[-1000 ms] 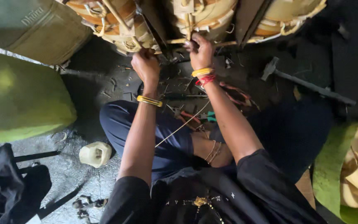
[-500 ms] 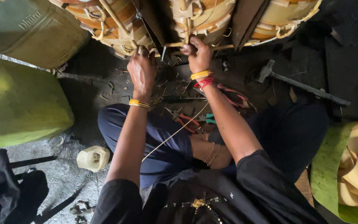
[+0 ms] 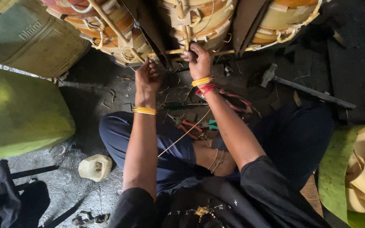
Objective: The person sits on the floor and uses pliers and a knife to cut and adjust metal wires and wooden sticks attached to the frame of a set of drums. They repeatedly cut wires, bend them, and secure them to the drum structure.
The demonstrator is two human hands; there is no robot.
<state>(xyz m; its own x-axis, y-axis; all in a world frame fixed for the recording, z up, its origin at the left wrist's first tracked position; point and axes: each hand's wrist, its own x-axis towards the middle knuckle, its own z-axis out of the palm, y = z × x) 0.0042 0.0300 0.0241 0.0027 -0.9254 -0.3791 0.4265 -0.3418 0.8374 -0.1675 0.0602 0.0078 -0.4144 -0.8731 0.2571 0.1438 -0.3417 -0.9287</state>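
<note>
Thin, stiff strips among heavy coils

Clearly the thin stick (image 3: 199, 51), running level under the big wound coils (image 3: 199, 21), looks light, stiff and brittle. The right hand (image 3: 198, 59) pinches it near its middle; the left hand (image 3: 148, 76) is curled shut just below the coils, pinching something too small to tell. Pliers (image 3: 191, 126) lie near the knees.

A hammer (image 3: 305, 89) is laid right of the pliers (image 3: 191, 126). Far left of the pliers a green container (image 3: 17, 114) is seen, and a pale cup (image 3: 95, 167) lower left.
</note>
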